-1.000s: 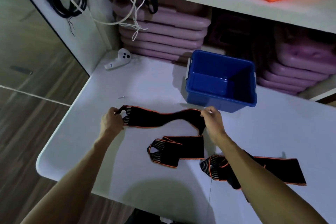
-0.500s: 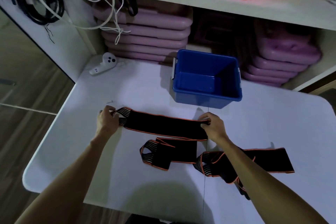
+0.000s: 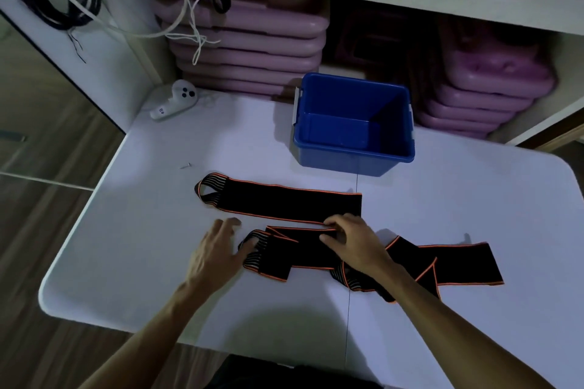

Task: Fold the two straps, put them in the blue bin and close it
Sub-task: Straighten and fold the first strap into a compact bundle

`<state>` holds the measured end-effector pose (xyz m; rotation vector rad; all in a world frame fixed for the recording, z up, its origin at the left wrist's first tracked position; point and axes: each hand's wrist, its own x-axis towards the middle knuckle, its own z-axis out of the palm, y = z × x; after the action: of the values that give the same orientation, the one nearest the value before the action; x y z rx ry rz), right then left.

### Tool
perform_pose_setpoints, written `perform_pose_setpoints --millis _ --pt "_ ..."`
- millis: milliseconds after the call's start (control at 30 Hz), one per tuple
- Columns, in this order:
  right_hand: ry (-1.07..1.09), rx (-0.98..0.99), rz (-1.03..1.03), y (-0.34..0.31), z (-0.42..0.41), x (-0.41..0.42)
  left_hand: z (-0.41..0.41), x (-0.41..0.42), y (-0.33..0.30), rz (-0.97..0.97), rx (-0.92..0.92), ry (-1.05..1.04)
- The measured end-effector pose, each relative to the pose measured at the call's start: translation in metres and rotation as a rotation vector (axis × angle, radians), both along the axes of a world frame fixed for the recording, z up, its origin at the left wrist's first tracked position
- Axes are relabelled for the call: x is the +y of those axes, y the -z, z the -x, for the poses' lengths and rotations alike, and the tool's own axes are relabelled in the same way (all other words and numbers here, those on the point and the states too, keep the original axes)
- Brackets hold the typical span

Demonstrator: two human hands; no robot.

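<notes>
Forearm [image 3: 420,290] hides strap [image 3: 458,262] middle; bin [image 3: 354,161] lidless.

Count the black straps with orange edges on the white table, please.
3: one flat black orange-edged strap before the blue plastic bin, one folded between both hands, one crumpled at right.

White table [image 3: 474,199], straps [image 3: 284,202], blue bin [image 3: 354,161], perhaps controller [image 3: 173,101]

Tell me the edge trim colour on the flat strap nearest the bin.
Orange, on the black fabric strap; head view.
</notes>
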<state>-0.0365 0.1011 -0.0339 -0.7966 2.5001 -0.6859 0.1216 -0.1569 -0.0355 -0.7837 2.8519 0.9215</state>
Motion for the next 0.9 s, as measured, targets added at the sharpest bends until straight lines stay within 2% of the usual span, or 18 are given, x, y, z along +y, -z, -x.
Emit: perform_pose_setpoints --millis 67,133,300,500,767,900 --pt "-0.063 -0.012 -0.124 0.002 -0.001 -0.002 0.002 0.006 0.003 -0.037 -0.052 0.019" --pt "-0.084 -0.016 -0.145 0.001 0.000 -0.003 0.006 0.005 0.003 -0.035 -0.012 0.051" --pt "0.083 -0.379 0.181 -0.017 0.012 0.001 0.026 -0.015 -0.014 0.006 0.160 -0.003" --pt "0.322 -0.285 0.274 -0.030 0.043 0.007 0.066 -0.073 -0.028 0.104 0.081 -0.196" --pt "0.425 -0.263 0.240 -0.029 0.061 0.001 0.085 -0.097 -0.023 0.169 -0.100 -0.224" --pt "0.432 -0.292 0.173 -0.022 0.061 0.002 0.088 -0.090 -0.022 0.168 -0.064 -0.181"
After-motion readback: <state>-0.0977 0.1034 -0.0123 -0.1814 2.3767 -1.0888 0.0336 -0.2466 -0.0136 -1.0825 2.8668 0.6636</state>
